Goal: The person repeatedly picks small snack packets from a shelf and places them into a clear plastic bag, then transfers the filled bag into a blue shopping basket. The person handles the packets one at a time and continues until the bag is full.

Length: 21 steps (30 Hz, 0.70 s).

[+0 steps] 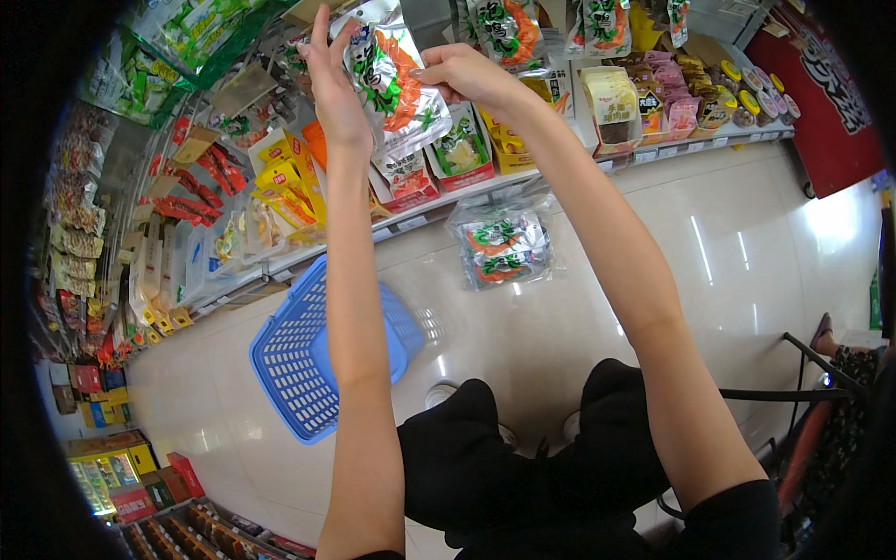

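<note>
A silver snack pouch [399, 84] with an orange and green print hangs upright at the top of the head view, between my two hands. My right hand [462, 73] pinches the pouch's right edge with thumb and fingers. Along the pouch's left edge is my left hand [337, 91], its fingers extended and spread; whether it grips the pouch is not clear. Similar pouches [507, 35] hang to the right. On the floor below the shelf lies a clear plastic bag [500, 241] of like pouches.
A blue plastic basket [294, 364] stands on the floor at left. Boxed snacks [609, 105] line the low shelf edge [413, 224]. A red stand [819, 119] is at upper right. Another person's foot [826, 336] and a black metal frame [784, 395] are at right.
</note>
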Each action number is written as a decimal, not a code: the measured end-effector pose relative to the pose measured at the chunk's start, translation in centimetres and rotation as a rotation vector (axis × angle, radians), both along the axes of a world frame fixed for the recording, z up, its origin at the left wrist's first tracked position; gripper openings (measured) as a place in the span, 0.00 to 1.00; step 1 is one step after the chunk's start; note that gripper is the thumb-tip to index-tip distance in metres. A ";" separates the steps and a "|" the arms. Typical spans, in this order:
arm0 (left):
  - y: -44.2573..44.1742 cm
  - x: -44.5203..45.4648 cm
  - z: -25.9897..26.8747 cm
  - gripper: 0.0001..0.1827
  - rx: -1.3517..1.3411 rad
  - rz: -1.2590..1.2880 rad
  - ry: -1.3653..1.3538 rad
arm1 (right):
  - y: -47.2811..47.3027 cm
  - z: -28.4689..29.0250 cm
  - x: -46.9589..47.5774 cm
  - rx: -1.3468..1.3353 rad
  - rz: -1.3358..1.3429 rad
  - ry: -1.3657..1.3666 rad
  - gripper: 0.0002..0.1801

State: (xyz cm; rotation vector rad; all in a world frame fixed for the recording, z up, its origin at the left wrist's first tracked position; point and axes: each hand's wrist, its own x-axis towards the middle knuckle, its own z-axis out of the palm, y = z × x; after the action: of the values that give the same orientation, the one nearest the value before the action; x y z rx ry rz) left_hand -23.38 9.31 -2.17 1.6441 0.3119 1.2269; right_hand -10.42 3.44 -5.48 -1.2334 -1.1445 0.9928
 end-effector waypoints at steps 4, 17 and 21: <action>0.2 0.3 -0.7 0.32 0.015 0.003 -0.008 | 0.1 -0.3 -0.1 -0.020 -0.017 0.074 0.11; 1.6 0.9 -3.4 0.31 0.150 0.107 0.005 | 0.8 -1.3 -0.5 -0.028 -0.113 0.162 0.11; 1.7 1.4 -4.4 0.30 0.259 0.210 0.096 | 0.9 -2.3 -0.1 -0.085 -0.167 0.212 0.09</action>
State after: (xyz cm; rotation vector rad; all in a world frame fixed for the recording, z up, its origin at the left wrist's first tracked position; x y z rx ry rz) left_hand -21.95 10.97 -6.59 1.9351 0.4071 1.3931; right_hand -10.47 4.35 -7.73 -1.2373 -0.8289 1.0267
